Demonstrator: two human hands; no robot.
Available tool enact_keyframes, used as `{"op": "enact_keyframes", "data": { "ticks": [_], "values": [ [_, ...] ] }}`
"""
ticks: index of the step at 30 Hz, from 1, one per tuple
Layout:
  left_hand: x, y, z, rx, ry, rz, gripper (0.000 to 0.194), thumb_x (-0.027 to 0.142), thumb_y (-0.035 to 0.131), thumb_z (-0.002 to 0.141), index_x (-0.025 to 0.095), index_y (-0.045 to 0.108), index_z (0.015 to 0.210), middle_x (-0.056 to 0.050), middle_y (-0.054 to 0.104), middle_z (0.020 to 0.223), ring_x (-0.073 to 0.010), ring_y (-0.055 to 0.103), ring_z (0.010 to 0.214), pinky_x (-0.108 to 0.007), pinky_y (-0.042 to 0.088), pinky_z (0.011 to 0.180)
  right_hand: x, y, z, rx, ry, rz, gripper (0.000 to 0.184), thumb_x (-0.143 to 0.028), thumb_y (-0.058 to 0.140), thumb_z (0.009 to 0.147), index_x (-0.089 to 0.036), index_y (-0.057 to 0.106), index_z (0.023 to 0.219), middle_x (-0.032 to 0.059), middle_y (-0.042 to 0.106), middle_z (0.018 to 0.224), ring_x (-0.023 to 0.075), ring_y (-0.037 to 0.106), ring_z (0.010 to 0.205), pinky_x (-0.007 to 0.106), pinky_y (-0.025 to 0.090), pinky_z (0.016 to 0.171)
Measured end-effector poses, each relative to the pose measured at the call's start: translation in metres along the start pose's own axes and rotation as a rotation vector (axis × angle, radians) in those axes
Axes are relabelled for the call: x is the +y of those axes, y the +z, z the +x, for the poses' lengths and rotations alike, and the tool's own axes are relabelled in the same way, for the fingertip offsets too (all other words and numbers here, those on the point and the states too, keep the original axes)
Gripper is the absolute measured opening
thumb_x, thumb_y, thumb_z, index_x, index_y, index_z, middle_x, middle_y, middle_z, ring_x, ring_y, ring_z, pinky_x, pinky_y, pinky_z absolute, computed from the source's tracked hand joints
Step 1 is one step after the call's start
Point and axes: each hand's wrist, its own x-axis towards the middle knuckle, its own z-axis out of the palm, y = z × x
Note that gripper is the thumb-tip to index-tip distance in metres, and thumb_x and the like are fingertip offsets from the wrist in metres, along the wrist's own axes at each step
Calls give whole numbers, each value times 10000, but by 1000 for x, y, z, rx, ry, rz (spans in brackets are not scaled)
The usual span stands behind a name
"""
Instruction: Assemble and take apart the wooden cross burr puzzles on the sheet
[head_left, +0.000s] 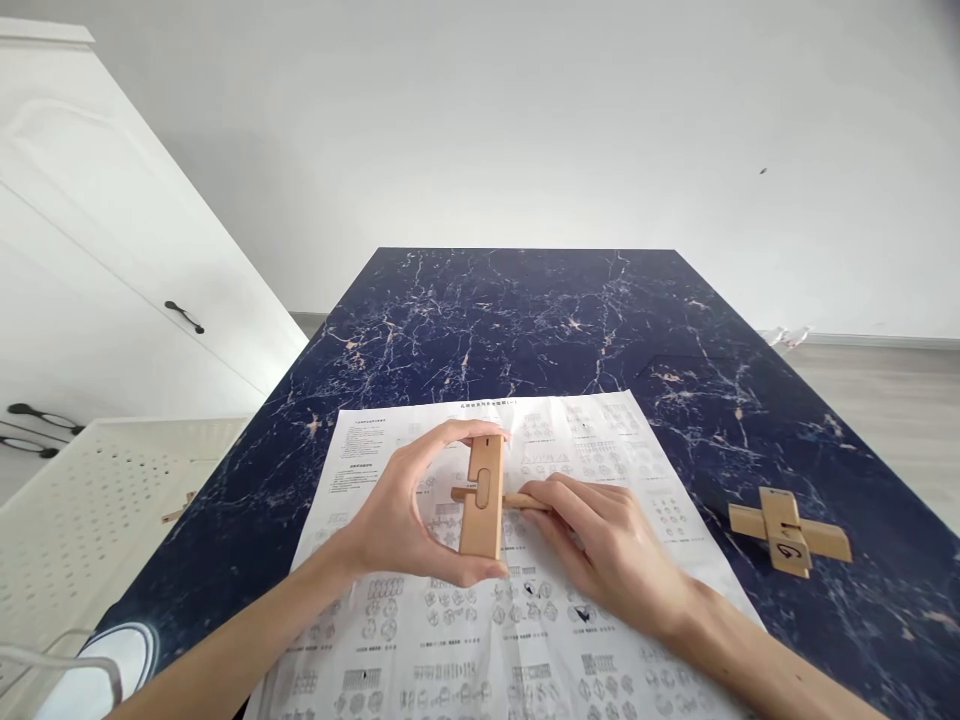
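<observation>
My left hand grips an upright wooden puzzle block between thumb at its bottom and fingers at its top. A thin wooden bar passes crosswise through a slot in the block. My right hand pinches the right end of that bar, fingers closed on it. Both hands hover just above a white printed instruction sheet spread on the dark blue marble table.
An assembled wooden cross puzzle lies on the table at the right. A white perforated basket stands at the left with a small wooden piece in it. A white cabinet stands behind it.
</observation>
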Motion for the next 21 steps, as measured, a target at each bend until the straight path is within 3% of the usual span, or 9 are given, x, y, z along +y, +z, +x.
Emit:
{"op": "enact_keyframes", "data": {
  "ticks": [5, 8, 10, 15, 21],
  "values": [
    [-3, -17, 2, 210, 33, -28, 865, 687, 861, 782, 305, 551, 1493, -124, 650, 1454, -372, 645, 1327, -584, 536, 1166, 1, 3, -3, -40, 60, 44, 170, -206, 469, 1124, -210, 638, 1134, 15, 706, 830, 153, 633, 628, 306, 465, 580],
    [-7, -25, 5, 346, -51, 118, 760, 579, 856, 848, 310, 538, 1483, -107, 636, 1488, -350, 626, 1361, -572, 501, 1198, 1, 4, -3, -38, 90, 52, 156, -218, 479, 1114, -218, 633, 1087, 9, 692, 804, 148, 604, 602, 306, 452, 564],
    [-11, -25, 6, 363, -145, 293, 747, 522, 872, 845, 313, 529, 1475, -101, 626, 1500, -355, 616, 1366, -577, 503, 1179, 0, 3, -2, -24, 102, 50, 152, -230, 486, 1109, -218, 631, 1063, 5, 686, 784, 143, 591, 584, 302, 444, 552],
    [-30, -22, 3, 174, -224, 586, 767, 543, 881, 830, 305, 512, 1460, -102, 633, 1447, -375, 574, 1361, -603, 504, 1141, 0, 1, -1, -8, 157, 93, 174, -282, 487, 1118, -214, 631, 1046, -17, 644, 711, 127, 543, 534, 283, 419, 522],
    [-43, -24, 1, -3, -269, 607, 732, 593, 778, 904, 275, 493, 1498, -137, 572, 1491, -397, 415, 1499, -615, 461, 1192, 4, -1, 0, -41, 323, 203, 214, -363, 514, 1108, -227, 659, 1028, -18, 640, 684, 128, 477, 511, 271, 396, 492]
  ]
}}
